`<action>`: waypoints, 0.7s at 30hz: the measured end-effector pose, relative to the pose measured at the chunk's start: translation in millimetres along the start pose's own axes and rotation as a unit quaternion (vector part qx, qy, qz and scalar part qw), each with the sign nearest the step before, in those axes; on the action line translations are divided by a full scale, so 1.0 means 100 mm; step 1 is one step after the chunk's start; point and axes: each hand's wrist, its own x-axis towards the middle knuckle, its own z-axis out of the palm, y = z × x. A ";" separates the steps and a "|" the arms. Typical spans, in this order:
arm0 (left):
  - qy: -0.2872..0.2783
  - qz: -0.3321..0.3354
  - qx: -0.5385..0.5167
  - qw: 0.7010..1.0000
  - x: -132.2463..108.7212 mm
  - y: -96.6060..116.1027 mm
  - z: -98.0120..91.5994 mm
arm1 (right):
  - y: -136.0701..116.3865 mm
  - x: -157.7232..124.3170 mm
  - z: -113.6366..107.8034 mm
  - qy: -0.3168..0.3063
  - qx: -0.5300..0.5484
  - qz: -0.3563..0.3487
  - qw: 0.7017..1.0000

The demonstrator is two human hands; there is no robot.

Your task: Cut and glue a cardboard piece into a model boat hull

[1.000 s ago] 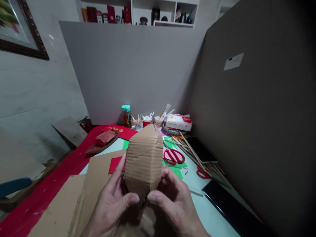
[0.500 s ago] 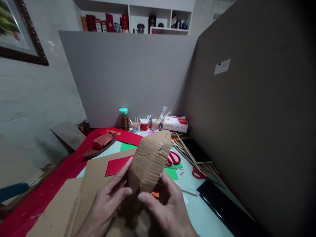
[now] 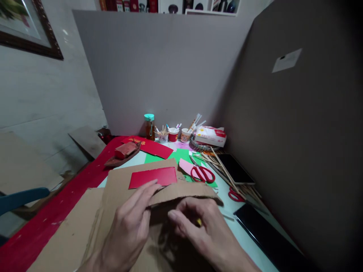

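A bent brown cardboard piece is held up over the table, its long cut edge facing me and its curved side arching away. My left hand grips its left end, fingers behind and thumb in front. My right hand is curled just under the near edge, thumb and fingertips close together. A small yellow bit shows within the right hand, but what it belongs to is hidden. Beneath lies a large cardboard sheet with a red card on it.
Red-handled scissors rest on pink and green paper beyond the cardboard. A brown boat-shaped model sits at left. Cups of sticks, a bottle and a tissue pack line the back. Wooden sticks and a phone lie right.
The cardboard piece has tipped from upright to nearly flat, with its edge now toward me. My right hand has moved from its lower side to under the near edge. The view has tilted down.
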 end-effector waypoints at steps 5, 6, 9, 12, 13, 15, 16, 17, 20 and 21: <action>0.012 -0.011 0.036 0.999 0.17 -0.01 -0.16 | -0.13 -0.10 -0.17 0.155 -0.281 -0.263 0.910; 0.011 -0.006 0.033 0.999 0.19 -0.01 -0.18 | -0.15 -0.09 -0.19 0.188 -0.322 -0.288 0.882; 0.008 -0.004 0.011 1.000 0.22 0.02 -0.23 | -0.15 0.01 -0.22 0.187 -0.400 -0.288 0.850; 0.058 -0.052 -0.033 0.996 0.24 0.10 -0.25 | -0.08 0.14 -0.17 0.050 -0.337 -0.206 0.917; 0.087 -0.080 -0.063 0.991 0.24 0.13 -0.25 | -0.05 0.18 -0.14 0.018 -0.298 -0.177 0.938; 0.128 -0.135 -0.163 0.969 0.24 0.21 -0.25 | 0.01 0.22 -0.05 0.012 -0.243 -0.139 0.960; 0.132 -0.162 -0.226 0.951 0.24 0.24 -0.24 | 0.04 0.24 0.00 0.032 -0.232 -0.130 0.963; 0.124 -0.187 -0.287 0.931 0.24 0.27 -0.23 | 0.05 0.24 0.05 0.054 -0.221 -0.127 0.965; 0.053 -0.270 -0.371 0.887 0.23 0.31 -0.18 | 0.09 0.24 0.17 0.085 -0.166 -0.107 0.977; 0.026 -0.294 -0.355 0.887 0.23 0.30 -0.16 | 0.09 0.23 0.19 0.081 -0.147 -0.097 0.981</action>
